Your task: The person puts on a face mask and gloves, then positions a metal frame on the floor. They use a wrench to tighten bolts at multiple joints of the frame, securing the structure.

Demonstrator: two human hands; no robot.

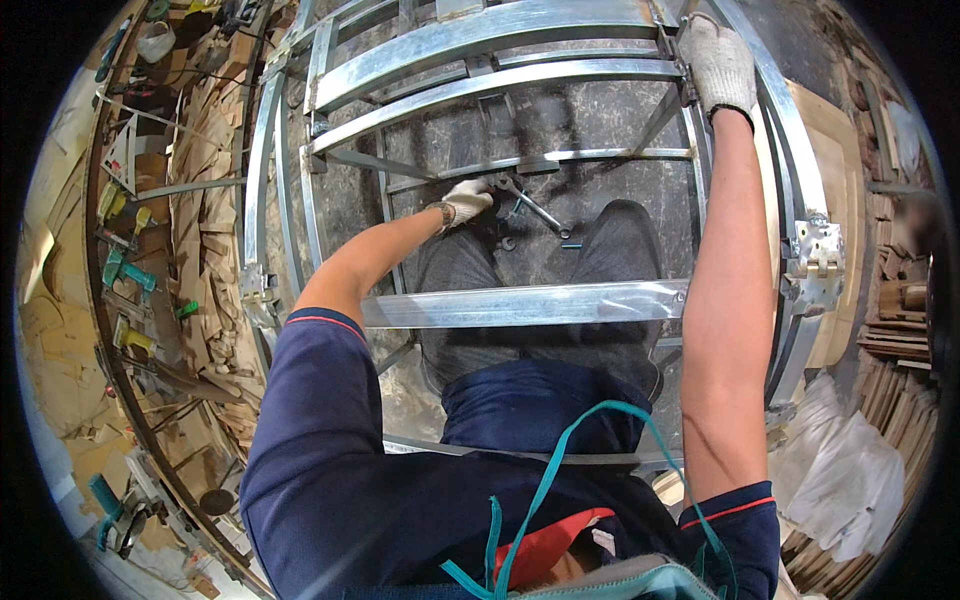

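Note:
My right hand point(722, 70), in a pale knitted work glove, is closed round the far right corner of a silvery metal frame point(520, 75), and its fingertips are partly hidden. My left hand point(468, 202), gloved too, is down low inside the frame with its fingers curled. Whatever it may hold is hidden. Right beside its fingers, a long wrench point(540, 215) lies slantwise on the dark floor. A small blue-ended piece point(571, 245) and a nut-like metal part point(507, 243) lie close by.
A metal crossbar point(525, 304) runs over my legs, which are inside the frame. Hinged metal brackets point(818, 250) sit on its side rails. At left, a long rack point(130, 400) holds clamps and tools beside wood scraps point(205, 230). At right are stacked boards point(890, 400) and white plastic sheeting point(840, 470).

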